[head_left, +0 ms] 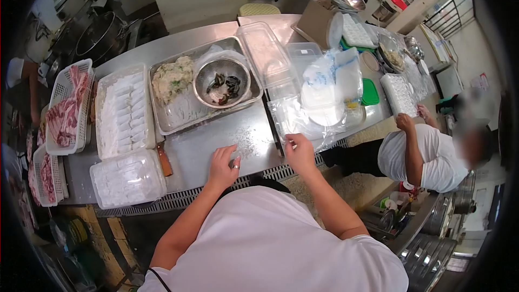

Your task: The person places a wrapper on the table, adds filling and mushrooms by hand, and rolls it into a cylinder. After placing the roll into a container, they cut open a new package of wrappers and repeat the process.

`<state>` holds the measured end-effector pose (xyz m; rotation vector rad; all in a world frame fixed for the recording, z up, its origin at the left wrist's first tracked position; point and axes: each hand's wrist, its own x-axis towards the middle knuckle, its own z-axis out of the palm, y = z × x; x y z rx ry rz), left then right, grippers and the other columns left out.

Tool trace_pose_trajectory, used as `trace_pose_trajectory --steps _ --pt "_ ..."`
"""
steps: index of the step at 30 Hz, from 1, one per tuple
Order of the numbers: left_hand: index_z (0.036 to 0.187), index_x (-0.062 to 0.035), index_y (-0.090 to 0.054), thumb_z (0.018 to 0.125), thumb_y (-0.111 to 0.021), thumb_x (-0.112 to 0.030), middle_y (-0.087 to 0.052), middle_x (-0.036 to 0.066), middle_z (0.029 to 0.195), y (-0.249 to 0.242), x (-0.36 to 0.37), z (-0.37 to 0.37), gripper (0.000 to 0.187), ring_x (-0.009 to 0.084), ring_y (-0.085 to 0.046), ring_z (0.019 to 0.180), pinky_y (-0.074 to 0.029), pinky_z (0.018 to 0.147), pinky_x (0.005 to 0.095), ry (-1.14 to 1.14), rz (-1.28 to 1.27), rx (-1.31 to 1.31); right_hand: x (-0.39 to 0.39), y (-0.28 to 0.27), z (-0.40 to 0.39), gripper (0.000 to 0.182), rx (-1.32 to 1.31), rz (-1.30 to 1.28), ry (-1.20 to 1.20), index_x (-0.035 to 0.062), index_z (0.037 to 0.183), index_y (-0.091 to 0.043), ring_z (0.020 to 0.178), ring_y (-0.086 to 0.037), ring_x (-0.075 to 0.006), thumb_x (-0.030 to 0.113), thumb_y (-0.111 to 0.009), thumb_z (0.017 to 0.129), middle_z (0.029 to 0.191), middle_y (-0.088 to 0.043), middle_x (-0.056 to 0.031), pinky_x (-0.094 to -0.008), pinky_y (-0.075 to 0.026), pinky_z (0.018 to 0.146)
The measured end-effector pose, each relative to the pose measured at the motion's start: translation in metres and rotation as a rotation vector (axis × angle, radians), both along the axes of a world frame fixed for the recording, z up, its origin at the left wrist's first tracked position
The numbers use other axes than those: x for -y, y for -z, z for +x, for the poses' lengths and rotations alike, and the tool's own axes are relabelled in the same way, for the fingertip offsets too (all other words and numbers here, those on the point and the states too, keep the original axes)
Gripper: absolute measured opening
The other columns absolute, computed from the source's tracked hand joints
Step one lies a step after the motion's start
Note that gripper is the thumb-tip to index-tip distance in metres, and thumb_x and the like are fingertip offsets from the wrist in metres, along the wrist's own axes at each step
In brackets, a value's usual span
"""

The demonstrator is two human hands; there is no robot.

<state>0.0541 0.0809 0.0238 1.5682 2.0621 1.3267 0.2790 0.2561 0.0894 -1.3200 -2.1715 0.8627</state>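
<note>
My left hand (224, 166) is over the near edge of the steel table (211, 135), its fingers spread and holding nothing, with a ring on one finger. Wet specks mark the metal beside it. My right hand (299, 154) has its fingers bent together by the near edge of a clear plastic bag (278, 116); whether it pinches the film I cannot make out. Beyond the hands, a steel tray (181, 128) holds a pale chopped mixture (174, 78) with green bits. In the same tray stands a metal strainer bowl (204, 95) with dark pieces inside.
To the left are a tub of white rolls (125, 111), a lidded clear box (128, 178), a wooden-handled knife (164, 159) and a basket of raw meat (67, 113). On the right, a person (421, 154) handles a white tray (400, 94). A green lid (370, 92) lies nearer.
</note>
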Motion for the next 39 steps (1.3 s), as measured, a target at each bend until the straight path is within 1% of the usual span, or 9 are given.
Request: trace_pose_trajectory --steps 7,13,16,19,22,25,28,34,39 --pt "0.130 -0.0022 -0.069 0.091 -0.076 -0.007 -0.073 0.018 0.118 -0.006 -0.001 0.011 0.041 0.0407 -0.067 0.110 -0.054 0.099 0.0497 -0.001 -0.011 0.023 -0.074 0.006 0.079 0.035 0.183 0.296 0.342 -0.0024 0.123 -0.075 0.110 -0.072 -0.0438 0.013 -0.073 0.093 0.117 -0.075 -0.0252 -0.0511 -0.056 0.098" --pt "0.130 -0.0035 -0.070 0.090 -0.077 -0.007 -0.073 0.017 0.118 -0.031 -0.028 0.019 0.041 0.0400 -0.067 0.111 -0.054 0.099 0.0502 0.054 -0.007 0.013 -0.136 0.026 0.149 0.053 0.264 0.069 0.686 -0.0055 0.132 -0.072 0.122 -0.069 -0.0471 0.028 -0.076 0.092 0.126 -0.074 -0.0275 -0.0520 -0.055 0.105" --pt "0.132 -0.0043 -0.070 0.089 -0.078 -0.008 -0.073 0.016 0.122 -0.045 -0.058 0.034 0.043 0.0388 -0.066 0.115 -0.054 0.102 0.0497 0.185 0.030 -0.077 -0.157 0.039 0.157 0.055 0.305 -0.033 0.680 -0.0044 0.131 -0.073 0.122 -0.070 -0.0462 0.034 -0.078 0.092 0.125 -0.075 -0.0271 -0.0518 -0.055 0.105" --pt "0.135 -0.0049 -0.070 0.089 -0.079 -0.011 -0.070 0.015 0.133 -0.057 -0.089 0.056 0.047 0.0372 -0.064 0.126 -0.051 0.110 0.0488 0.402 -0.030 -0.114 -0.160 0.032 0.145 0.043 0.408 -0.158 0.680 -0.0029 0.116 -0.079 0.109 -0.075 -0.0445 0.033 -0.081 0.093 0.112 -0.079 -0.0253 -0.0508 -0.058 0.097" --pt "0.140 -0.0061 -0.068 0.088 -0.082 -0.013 -0.065 0.017 0.144 -0.060 -0.117 0.077 0.055 0.0382 -0.059 0.136 -0.046 0.117 0.0513 0.530 -0.028 -0.210 -0.166 0.042 0.146 0.032 0.324 -0.180 0.702 -0.0015 0.098 -0.078 0.098 -0.077 -0.0388 0.029 -0.083 0.093 0.100 -0.079 -0.0220 -0.0507 -0.059 0.090" --pt "0.150 -0.0067 -0.062 0.099 -0.075 -0.030 -0.054 0.020 0.161 -0.048 -0.133 0.090 0.058 0.0411 -0.047 0.152 -0.035 0.128 0.0565 0.581 -0.195 -0.345 -0.172 0.043 0.153 0.024 0.081 -0.257 0.656 -0.0009 0.100 -0.073 0.092 -0.076 -0.0299 0.022 -0.079 0.097 0.100 -0.078 -0.0173 -0.0469 -0.061 0.083" --pt "0.153 -0.0063 -0.060 0.105 -0.069 -0.040 -0.049 0.020 0.166 -0.035 -0.144 0.096 0.059 0.0420 -0.041 0.157 -0.029 0.131 0.0609 0.565 -0.287 -0.445 -0.178 0.034 0.154 0.018 -0.682 -0.531 0.629 -0.0006 0.109 -0.068 0.090 -0.075 -0.0239 0.017 -0.071 0.103 0.105 -0.077 -0.0132 -0.0430 -0.063 0.079" --pt "0.151 -0.0050 -0.062 0.108 -0.061 -0.046 -0.051 0.021 0.165 -0.028 -0.169 0.105 0.059 0.0439 -0.039 0.158 -0.025 0.130 0.0678 0.470 -0.279 -0.526 -0.163 -0.070 0.133 0.015 -1.008 -0.499 0.515 0.0007 0.112 -0.066 0.094 -0.076 -0.0231 0.015 -0.063 0.109 0.111 -0.076 -0.0142 -0.0423 -0.067 0.079" --pt "0.142 -0.0044 -0.068 0.109 -0.060 -0.045 -0.053 0.022 0.163 -0.024 -0.197 0.104 0.053 0.0431 -0.038 0.160 -0.023 0.129 0.0718 0.480 -0.343 -0.561 -0.119 -0.148 0.120 0.017 -1.036 -0.419 0.452 -0.0003 0.115 -0.065 0.098 -0.077 -0.0242 0.016 -0.061 0.112 0.115 -0.077 -0.0152 -0.0438 -0.068 0.079"
